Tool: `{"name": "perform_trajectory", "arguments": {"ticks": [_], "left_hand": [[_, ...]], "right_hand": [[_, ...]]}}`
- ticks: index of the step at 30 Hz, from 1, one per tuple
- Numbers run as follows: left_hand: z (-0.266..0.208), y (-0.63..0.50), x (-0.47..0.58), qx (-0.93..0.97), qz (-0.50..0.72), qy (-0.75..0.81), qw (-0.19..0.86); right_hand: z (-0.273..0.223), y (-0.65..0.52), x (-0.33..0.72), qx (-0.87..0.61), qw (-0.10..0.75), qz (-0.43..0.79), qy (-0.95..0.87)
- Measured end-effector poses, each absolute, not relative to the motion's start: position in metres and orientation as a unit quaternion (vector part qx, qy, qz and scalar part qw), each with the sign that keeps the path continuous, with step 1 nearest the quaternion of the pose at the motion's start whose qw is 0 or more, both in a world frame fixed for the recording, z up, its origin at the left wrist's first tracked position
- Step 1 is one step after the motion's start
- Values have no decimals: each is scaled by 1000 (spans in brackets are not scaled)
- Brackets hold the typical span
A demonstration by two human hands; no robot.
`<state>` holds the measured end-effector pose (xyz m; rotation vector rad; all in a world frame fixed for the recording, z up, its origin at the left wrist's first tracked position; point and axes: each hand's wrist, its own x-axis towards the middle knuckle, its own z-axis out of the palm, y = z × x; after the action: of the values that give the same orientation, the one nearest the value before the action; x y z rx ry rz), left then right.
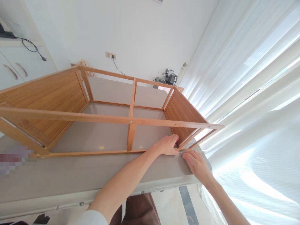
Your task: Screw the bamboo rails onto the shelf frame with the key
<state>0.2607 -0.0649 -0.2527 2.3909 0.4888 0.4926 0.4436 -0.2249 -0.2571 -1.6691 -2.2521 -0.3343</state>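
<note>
A wooden shelf frame (131,121), with panels at both ends and slim rails between them, lies across a grey table (93,175). My left hand (167,144) reaches over the near lower rail at the right corner, its fingers closed around the wood beside the right end panel (185,109). Just outside that corner is my right hand (197,161), thumb and fingers pinched together at the rail's outer face. A small greyish bit shows at those fingertips, too little to name. The inner fingertips of my left hand are partly hidden.
Sheer white curtains (257,125) hang close along the right side. A coffee maker and a kettle (172,78) stand at the far right. A wall socket (110,55) holds a plugged-in cord. White cabinets (21,62) are at the left; a blurred patch covers the table's left end.
</note>
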Motion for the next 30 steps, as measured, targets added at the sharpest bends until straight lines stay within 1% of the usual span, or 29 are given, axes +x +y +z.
{"name": "perform_trajectory", "arguments": {"ticks": [12, 18, 30], "left_hand": [[-254, -63, 262, 913, 184, 183, 316], [-255, -63, 262, 915, 188, 181, 306], [-249, -65, 259, 915, 170, 187, 315]], "right_hand": [[-260, -225, 442, -603, 109, -169, -772], [-263, -222, 440, -607, 118, -178, -765], [-263, -223, 437, -605, 108, -189, -766]]}}
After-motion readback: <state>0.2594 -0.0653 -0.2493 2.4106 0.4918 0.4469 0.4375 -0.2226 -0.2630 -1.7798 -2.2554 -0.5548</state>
